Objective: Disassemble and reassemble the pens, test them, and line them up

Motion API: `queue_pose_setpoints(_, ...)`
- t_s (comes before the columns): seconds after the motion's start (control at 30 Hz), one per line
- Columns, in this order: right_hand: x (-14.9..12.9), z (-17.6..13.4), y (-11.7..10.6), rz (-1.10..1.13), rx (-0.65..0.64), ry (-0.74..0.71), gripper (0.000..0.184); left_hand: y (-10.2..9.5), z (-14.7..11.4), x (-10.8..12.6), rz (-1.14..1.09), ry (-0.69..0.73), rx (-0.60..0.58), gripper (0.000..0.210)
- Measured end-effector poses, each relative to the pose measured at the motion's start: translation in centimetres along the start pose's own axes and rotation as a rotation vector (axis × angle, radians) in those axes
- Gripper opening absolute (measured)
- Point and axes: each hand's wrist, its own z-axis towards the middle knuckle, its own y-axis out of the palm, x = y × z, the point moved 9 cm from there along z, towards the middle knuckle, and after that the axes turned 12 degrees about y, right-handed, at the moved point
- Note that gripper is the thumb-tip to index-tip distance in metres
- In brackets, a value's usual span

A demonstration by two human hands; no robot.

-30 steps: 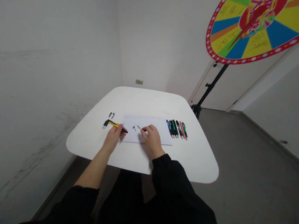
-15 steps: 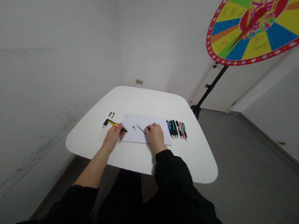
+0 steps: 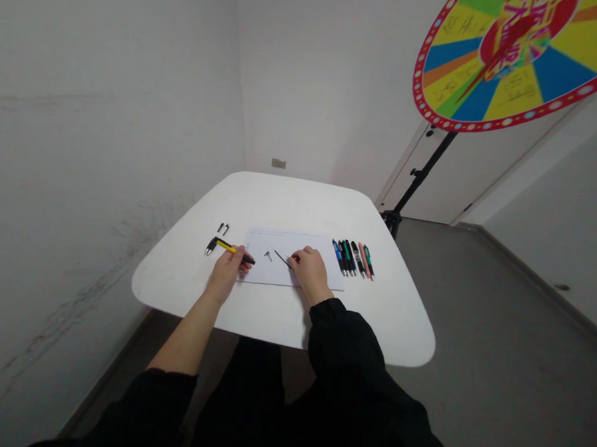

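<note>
My left hand (image 3: 225,274) is closed around a yellow-and-black pen barrel (image 3: 225,246), which slants across the fingers above the left part of a white paper sheet (image 3: 261,276). My right hand (image 3: 309,269) rests over the right half of the sheet, fingertips pinched together; what they hold, if anything, is too small to make out. A thin black pen refill (image 3: 281,258) lies slanted beside those fingertips, its lower end close to them. Between the hands, small dark pen parts (image 3: 267,255) lie on the paper.
Several pens (image 3: 348,257) lie in a row right of the paper on the white table (image 3: 297,195). Small black pieces (image 3: 223,228) and dark, silver-tipped pen parts (image 3: 210,247) lie at the left. A colourful prize wheel (image 3: 510,52) stands on a black stand at the right.
My right fingertips have shifted very slightly left beside the refill. My left hand keeps its hold on the yellow-and-black pen barrel, almost unmoved.
</note>
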Motion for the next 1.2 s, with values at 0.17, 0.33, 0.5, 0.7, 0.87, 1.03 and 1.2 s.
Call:
queue_pose_setpoints(0.17,0.0,-0.2,-0.4,0.036,0.033,0.0,0.021,0.0,0.0,0.0,-0.004,-0.004,0.013,0.061)
queue_pose_setpoints(0.33,-0.8,-0.5,-1.8,0.103,0.105,-0.042,0.028,0.2,0.1,0.2,-0.06,0.0,0.029,0.066)
queue_pose_setpoints(0.5,-4.4,-2.1,-2.4,0.182,0.076,-0.316,0.026,0.8,-0.1,0.8,-0.094,0.005,-0.015,0.063)
queue_pose_setpoints(0.7,-8.0,-4.3,-0.8,0.167,-0.046,-0.53,0.023,1.7,-0.4,1.6,-0.142,-0.019,-0.1,0.062)
queue_pose_setpoints(0.87,-8.6,-4.7,-0.6,0.169,-0.036,-0.556,0.023,2.0,-0.4,1.7,-0.161,-0.031,-0.147,0.06)
queue_pose_setpoints(1.03,-8.3,-4.7,-1.0,0.223,-0.017,-0.542,0.019,2.4,-0.6,1.6,-0.176,-0.059,-0.2,0.061)
queue_pose_setpoints(1.2,-8.1,-4.9,-1.3,0.268,-0.004,-0.523,0.015,2.1,-0.5,1.5,-0.216,-0.069,-0.163,0.062)
